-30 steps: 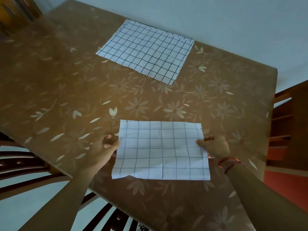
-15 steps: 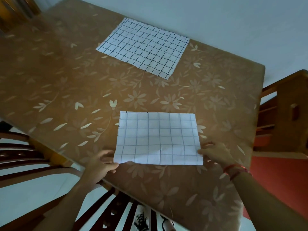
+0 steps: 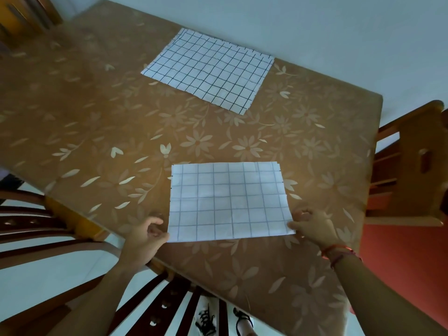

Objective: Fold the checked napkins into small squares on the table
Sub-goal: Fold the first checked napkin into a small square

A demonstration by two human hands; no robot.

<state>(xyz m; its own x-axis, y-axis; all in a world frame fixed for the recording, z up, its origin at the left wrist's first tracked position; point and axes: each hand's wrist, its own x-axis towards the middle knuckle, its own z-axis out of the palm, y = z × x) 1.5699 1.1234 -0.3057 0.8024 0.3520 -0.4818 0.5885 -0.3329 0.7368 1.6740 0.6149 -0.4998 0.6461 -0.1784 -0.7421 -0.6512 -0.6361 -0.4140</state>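
Observation:
A white checked napkin [image 3: 228, 202] lies flat near the front of the brown flowered table [image 3: 109, 122], its faint grid side up. My left hand [image 3: 145, 238] pinches its near left corner. My right hand [image 3: 312, 227] pinches its near right corner. A second checked napkin [image 3: 208, 70] with bold dark lines lies spread out flat at the far side of the table, away from both hands.
A dark wooden chair back [image 3: 80, 258] stands below the table's near left edge. Another wooden chair [image 3: 412, 170] is at the right end of the table. A pale wall [image 3: 315, 27] runs behind the far edge. Shoes [image 3: 206, 318] show on the floor.
Both hands slid from the napkin's side edges down to its near corners. The napkin has settled flatter on the table, and the view shifted slightly.

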